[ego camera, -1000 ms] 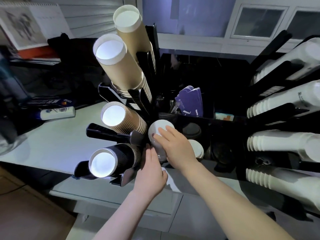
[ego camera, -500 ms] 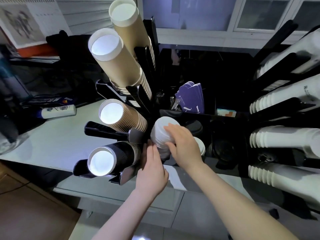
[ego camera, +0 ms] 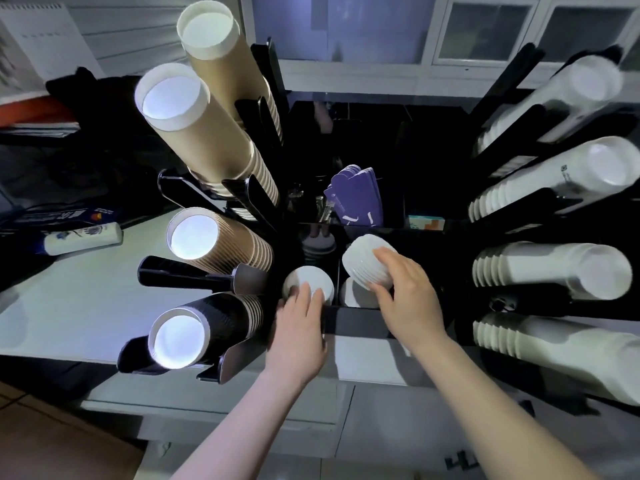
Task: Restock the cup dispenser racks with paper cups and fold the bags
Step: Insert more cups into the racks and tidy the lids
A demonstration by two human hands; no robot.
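Observation:
My right hand grips a short stack of white lids or cups, held tilted above a compartment of the black organiser box. Another white stack sits in that compartment below it. My left hand rests with straight fingers on a white stack in the compartment to the left. The black dispenser rack on the left carries brown cup stacks and a black stack. White cup stacks fill the rack on the right.
Purple card sleeves stand in the organiser's back section. A white tube lies on the pale counter at the left. One rack slot on the left holds no cups. Drawers run below the counter's front edge.
My right hand has lifted the white stack out of the left compartment and carried it right, over the neighbouring compartment. My left hand moved up onto the remaining left stack.

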